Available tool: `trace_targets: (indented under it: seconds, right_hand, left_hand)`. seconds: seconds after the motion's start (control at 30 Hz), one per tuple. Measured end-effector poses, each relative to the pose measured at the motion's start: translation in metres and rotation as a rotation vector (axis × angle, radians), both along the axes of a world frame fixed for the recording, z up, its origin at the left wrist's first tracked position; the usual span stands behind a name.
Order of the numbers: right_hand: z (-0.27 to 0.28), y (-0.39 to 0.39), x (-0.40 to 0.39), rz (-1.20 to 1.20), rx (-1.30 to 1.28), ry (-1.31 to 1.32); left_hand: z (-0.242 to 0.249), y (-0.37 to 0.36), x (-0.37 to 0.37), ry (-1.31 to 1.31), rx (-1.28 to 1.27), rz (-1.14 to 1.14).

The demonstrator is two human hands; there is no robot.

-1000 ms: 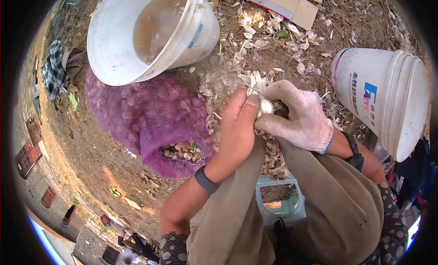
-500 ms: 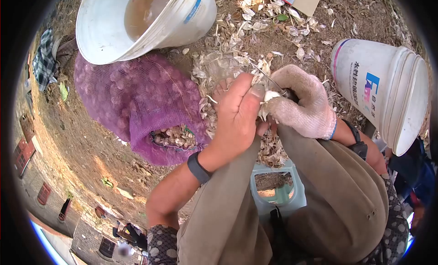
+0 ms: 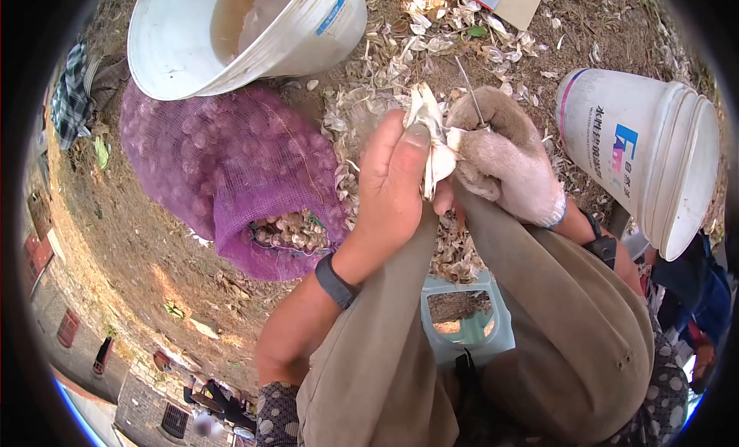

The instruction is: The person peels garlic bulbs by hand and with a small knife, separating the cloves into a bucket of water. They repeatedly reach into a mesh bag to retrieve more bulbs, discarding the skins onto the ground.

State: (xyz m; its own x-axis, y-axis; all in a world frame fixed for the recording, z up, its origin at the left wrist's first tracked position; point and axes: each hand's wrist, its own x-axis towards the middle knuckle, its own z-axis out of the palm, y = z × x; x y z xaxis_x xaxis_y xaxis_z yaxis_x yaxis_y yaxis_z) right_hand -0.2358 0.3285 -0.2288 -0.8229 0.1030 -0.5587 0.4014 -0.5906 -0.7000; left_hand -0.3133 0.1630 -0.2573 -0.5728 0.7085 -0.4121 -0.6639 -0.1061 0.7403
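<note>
My bare left hand (image 3: 394, 187) is closed round a garlic bulb (image 3: 440, 160), thumb on top, with loose papery skin standing up from it. My right hand (image 3: 512, 166), in a soiled white knit glove, is closed round a small knife (image 3: 469, 91). Its thin blade points up and away from me, and the handle is hidden in the glove. The gloved fingertips touch the right side of the bulb. Both hands are above my knees. Left of them lies a purple mesh bag (image 3: 223, 150), its mouth showing many garlic bulbs (image 3: 291, 233).
A white bucket (image 3: 312, 54) with brownish contents tilts at upper left. Another white bucket (image 3: 604, 143) lies tipped at right. Garlic skins (image 3: 385, 77) litter the ground. Between my legs is a pale green stool (image 3: 504, 331). People are partly visible at the lower left and right edges.
The garlic bulb has turned and shows more of its white side and loose skin. My gloved hand has shifted slightly, and the knife blade now points more upright, away from the bulb.
</note>
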Motion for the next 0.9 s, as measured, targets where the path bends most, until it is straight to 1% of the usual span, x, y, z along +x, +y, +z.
trace_targets:
  seconds: [0.1,0.2,0.27,0.3,0.33,0.43,0.53,0.63,0.7,0.73,0.8,0.83,0.9]
  right_hand:
    - [0.000,0.002,0.000,0.016,-0.040,-0.015]
    - [-0.006,-0.006,-0.004,0.045,0.232,0.079]
    - [-0.008,-0.005,-0.008,0.121,0.413,0.104]
    - [-0.006,-0.004,-0.009,0.171,0.505,0.108]
    - [0.003,-0.004,-0.012,0.181,0.454,0.041]
    - [-0.003,-0.002,-0.009,0.206,0.787,0.094]
    - [-0.004,-0.008,-0.008,0.083,0.731,0.025]
    - [-0.005,-0.006,-0.010,-0.186,0.413,-0.191]
    - [-0.010,-0.003,-0.011,-0.302,0.408,-0.230]
    - [-0.004,-0.001,-0.016,-0.299,0.392,-0.244]
    - [0.022,-0.002,-0.039,-0.215,0.403,-0.154]
    - [0.040,-0.003,-0.049,-0.181,0.409,-0.118]
    - [0.085,-0.010,-0.084,-0.162,0.493,0.086]
  left_hand:
    - [-0.002,-0.001,-0.001,0.194,-0.069,0.013]
    - [-0.006,-0.001,-0.003,0.440,-0.209,0.038]
    - [-0.006,-0.001,-0.005,0.460,-0.242,0.039]
    - [-0.002,-0.002,-0.005,0.395,-0.221,0.029]
    - [0.001,-0.003,-0.005,0.331,-0.198,0.019]
    - [-0.004,-0.008,-0.007,0.408,-0.247,-0.037]
    - [0.004,-0.008,-0.009,0.339,-0.242,-0.016]
    - [0.001,-0.018,-0.017,0.228,-0.326,-0.006]
    - [0.000,-0.026,-0.019,0.162,-0.404,-0.020]
    - [-0.026,-0.035,-0.010,0.391,-0.456,-0.063]
    - [-0.057,-0.043,0.005,0.581,-0.517,-0.133]
    - [-0.057,-0.041,0.010,0.544,-0.525,-0.160]
    - [-0.047,-0.040,0.011,0.515,-0.547,-0.228]
